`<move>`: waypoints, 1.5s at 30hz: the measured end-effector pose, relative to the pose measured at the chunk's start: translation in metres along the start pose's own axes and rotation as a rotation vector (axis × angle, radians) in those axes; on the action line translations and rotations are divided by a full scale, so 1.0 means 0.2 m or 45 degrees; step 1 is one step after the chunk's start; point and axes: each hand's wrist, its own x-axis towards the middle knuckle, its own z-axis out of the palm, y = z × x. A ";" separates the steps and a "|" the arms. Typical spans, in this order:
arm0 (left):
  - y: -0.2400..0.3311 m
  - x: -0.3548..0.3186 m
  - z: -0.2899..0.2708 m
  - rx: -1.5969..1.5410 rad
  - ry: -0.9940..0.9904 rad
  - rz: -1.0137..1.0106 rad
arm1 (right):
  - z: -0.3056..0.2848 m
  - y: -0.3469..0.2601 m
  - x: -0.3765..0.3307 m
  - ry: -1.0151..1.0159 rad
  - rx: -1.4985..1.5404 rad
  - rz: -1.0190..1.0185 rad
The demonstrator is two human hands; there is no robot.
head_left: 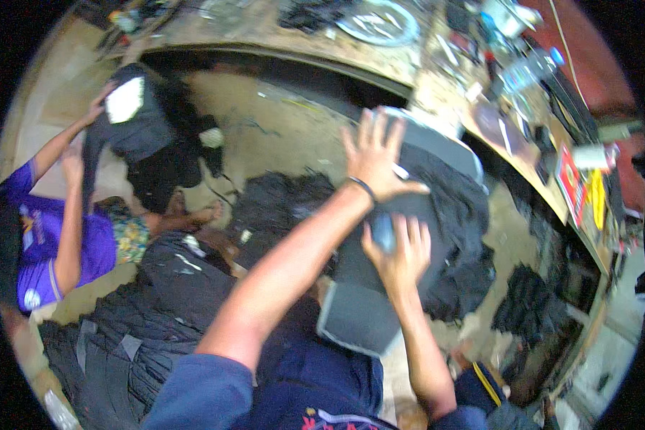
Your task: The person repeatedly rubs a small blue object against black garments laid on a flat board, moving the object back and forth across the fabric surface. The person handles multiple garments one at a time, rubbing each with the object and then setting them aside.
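Note:
My left hand (376, 154) lies with its fingers spread over dark cloth at the far part of a long grey-topped board (358, 319). A small white piece (400, 171) shows beside its thumb; whether the hand touches it I cannot tell. Nearer to me, my right hand (403, 258) has thumb and fingers round a bluish, rounded object (383, 233) pressed on the dark cloth; its exact kind is blurred. Loose black cloth (459, 222) drapes over the board's right side and hangs down.
At the left, a person in a purple shirt (86, 240) handles a dark garment (132, 129) with a white patch. Black cloth heaps (150, 322) cover the floor. A wooden bench (279, 54) runs along the back and right, bearing a plastic bottle (530, 72) and a round blue tray (408, 32).

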 end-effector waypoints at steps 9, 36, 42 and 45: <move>-0.08 -0.50 0.08 -0.808 0.272 -0.271 | -0.12 0.77 -0.15 -0.166 0.595 0.762; -0.19 -2.11 0.88 -0.567 -0.434 -0.013 | -0.51 1.52 -2.32 -0.348 -0.038 1.544; -1.05 -1.59 0.79 0.214 -0.682 -0.396 | -0.27 0.92 -2.66 -0.747 0.161 1.349; -1.20 -1.46 0.87 0.554 -0.824 -0.168 | -0.20 0.68 -2.65 -0.943 0.118 1.543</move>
